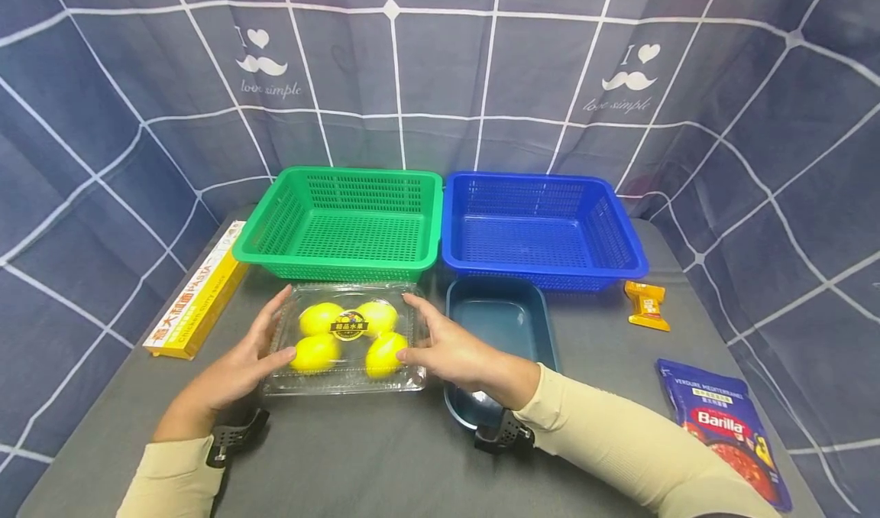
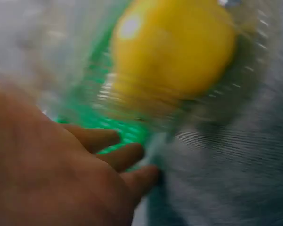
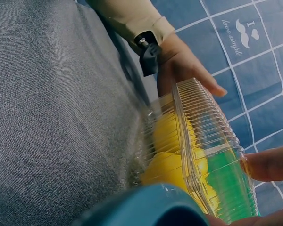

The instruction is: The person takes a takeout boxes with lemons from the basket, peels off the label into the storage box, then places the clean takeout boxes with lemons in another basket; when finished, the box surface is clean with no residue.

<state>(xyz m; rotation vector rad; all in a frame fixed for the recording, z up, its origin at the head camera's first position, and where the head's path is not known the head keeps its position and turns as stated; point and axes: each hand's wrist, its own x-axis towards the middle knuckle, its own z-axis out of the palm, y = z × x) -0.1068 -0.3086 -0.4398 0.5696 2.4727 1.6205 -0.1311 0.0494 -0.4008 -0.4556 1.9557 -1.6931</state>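
A clear plastic clamshell box [image 1: 351,384] holding several lemons [image 1: 319,319] lies in front of the green basket, a dark label [image 1: 349,325] on its lid. My left hand [image 1: 237,365] is at the box's left side, fingers spread along it, thumb over the lid. In the blurred left wrist view its fingers [image 2: 122,155] extend loosely beside the box. On the opposite side, my right hand [image 1: 454,350] spans the edge with thumb and fingers apart. The right wrist view shows a right fingertip [image 3: 269,165] touching the lid's rim.
Green [image 1: 337,262] and blue [image 1: 543,270] baskets stand along the back. A dark teal tray [image 1: 495,327] is partly under my right forearm. A pasta box [image 1: 195,292] lies left; an orange snack packet [image 1: 646,305] and a Barilla pouch [image 1: 722,426] lie right.
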